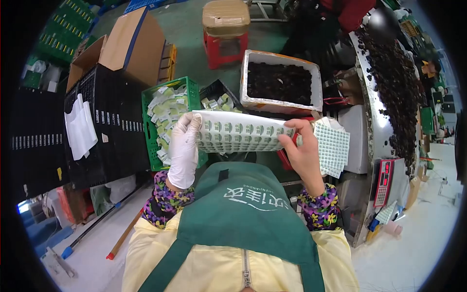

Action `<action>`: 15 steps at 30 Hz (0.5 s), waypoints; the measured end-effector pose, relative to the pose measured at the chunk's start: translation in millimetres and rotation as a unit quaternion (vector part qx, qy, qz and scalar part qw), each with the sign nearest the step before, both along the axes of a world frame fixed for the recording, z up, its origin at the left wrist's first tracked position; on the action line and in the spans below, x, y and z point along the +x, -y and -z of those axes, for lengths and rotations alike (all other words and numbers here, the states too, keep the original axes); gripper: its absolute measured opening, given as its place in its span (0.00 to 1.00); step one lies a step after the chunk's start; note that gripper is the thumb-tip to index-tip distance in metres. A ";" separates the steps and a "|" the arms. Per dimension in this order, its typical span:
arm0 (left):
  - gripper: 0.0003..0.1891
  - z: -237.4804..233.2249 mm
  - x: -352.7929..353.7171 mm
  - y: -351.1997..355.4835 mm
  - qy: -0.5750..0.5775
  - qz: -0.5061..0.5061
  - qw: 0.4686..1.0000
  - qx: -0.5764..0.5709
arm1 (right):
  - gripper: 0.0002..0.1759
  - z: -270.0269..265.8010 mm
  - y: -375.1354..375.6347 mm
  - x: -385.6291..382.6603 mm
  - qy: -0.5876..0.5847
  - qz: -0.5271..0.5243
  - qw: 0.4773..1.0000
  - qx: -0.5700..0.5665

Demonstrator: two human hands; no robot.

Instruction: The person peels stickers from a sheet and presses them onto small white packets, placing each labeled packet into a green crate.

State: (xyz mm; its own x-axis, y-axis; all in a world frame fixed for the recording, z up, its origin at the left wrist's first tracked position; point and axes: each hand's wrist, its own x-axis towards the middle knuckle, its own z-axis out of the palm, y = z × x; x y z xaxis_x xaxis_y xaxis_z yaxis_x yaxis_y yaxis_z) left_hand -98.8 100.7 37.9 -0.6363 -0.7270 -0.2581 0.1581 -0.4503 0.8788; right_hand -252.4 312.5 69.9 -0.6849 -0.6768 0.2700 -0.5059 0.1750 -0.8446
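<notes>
Between my two hands is a sheet of green-and-white labels (238, 137), its rows of printed stickers facing me and its upper edge bent over. My left hand (183, 153), in a white glove, pinches the left end. At the right end, my bare right hand (305, 155) grips the sheet between thumb and fingers. Just beyond that hand lies a stack of similar label sheets (334, 148). Near my left hand stands a green crate (194, 92) holding many small pale-green and white packets (165, 109).
A white foam box (279, 105) of dark pieces stands ahead. Right of it, a metal table (382, 129) bears more dark pieces and a red scale (384, 182). Black crates (114, 136) and a cardboard box (129, 44) are at left. Another person's red sleeve (355, 14) shows at top.
</notes>
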 end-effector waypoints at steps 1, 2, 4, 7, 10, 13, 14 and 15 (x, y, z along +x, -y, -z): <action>0.08 -20.9 -10.7 -10.3 -0.013 -0.025 1.000 -0.007 | 0.16 -0.2 -0.7 -0.3 0.063 0.014 0.998 0.016; 0.09 -32.1 -17.0 -16.0 -0.027 -0.050 0.998 -0.014 | 0.15 0.0 -0.3 -1.0 0.126 0.027 0.991 0.031; 0.11 -18.6 -10.3 -9.7 -0.016 -0.008 0.999 -0.043 | 0.14 7.2 2.1 -2.4 0.152 0.028 0.988 -0.022; 0.14 0.3 3.5 4.7 0.018 0.054 0.995 -0.077 | 0.14 6.5 4.3 -3.8 0.280 0.030 0.957 -0.073; 0.14 7.0 9.3 6.7 0.078 0.066 0.989 -0.108 | 0.16 10.3 5.2 -6.4 0.291 0.060 0.955 -0.016; 0.12 -10.6 -8.9 -9.0 0.063 0.002 0.987 -0.146 | 0.16 10.6 13.7 -5.7 0.334 0.075 0.938 -0.059; 0.11 -16.6 -15.2 -13.6 0.011 -0.050 0.986 -0.156 | 0.15 9.1 18.3 -5.0 0.356 0.085 0.928 -0.078; 0.11 -12.1 -10.6 -9.7 0.012 -0.050 0.987 -0.155 | 0.13 8.2 19.9 -4.7 0.376 0.094 0.917 -0.098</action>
State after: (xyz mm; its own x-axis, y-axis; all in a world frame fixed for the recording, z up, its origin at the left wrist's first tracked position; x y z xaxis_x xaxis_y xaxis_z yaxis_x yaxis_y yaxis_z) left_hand -109.5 110.3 50.0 -0.5539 -0.8321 -0.0275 0.1662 -0.1429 0.9757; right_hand -257.0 292.7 61.6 -0.8267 -0.5166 -0.2231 0.2561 0.0076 -0.9666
